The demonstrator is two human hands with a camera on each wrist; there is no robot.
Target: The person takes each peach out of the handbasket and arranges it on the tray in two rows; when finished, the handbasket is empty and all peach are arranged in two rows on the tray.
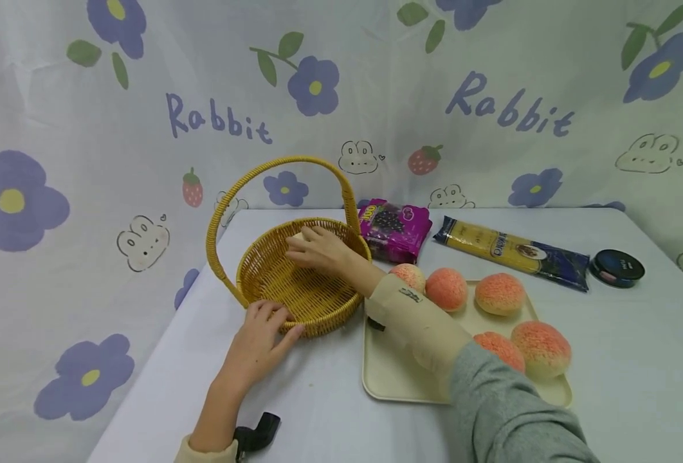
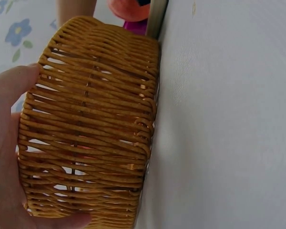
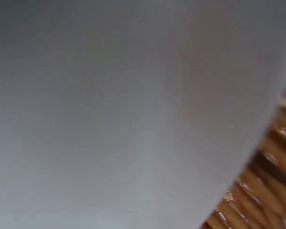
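Note:
A round yellow wicker basket [image 1: 286, 289] with a tall arched handle stands on the white table. My left hand [image 1: 260, 341] grips its near rim. In the left wrist view, the thumb and fingers of that left hand [image 2: 9, 157] lie against the woven side [image 2: 90, 119]. Reaching over the right rim, my right hand [image 1: 324, 251] is inside the basket near the far wall. Its fingers are bent over a pale, rounded thing [image 1: 300, 236], mostly hidden beneath them; I cannot tell its kind. The right wrist view is mostly a blurred pale surface, with wicker [image 3: 257, 195] at lower right.
Right of the basket lies a cream tray [image 1: 399, 386] with several pink-and-cream buns [image 1: 541, 347], partly covered by my right sleeve. Behind are a purple snack bag [image 1: 396, 228], a long yellow-and-blue spaghetti pack [image 1: 509, 251] and a round black container [image 1: 616, 267]. A patterned curtain hangs behind the table.

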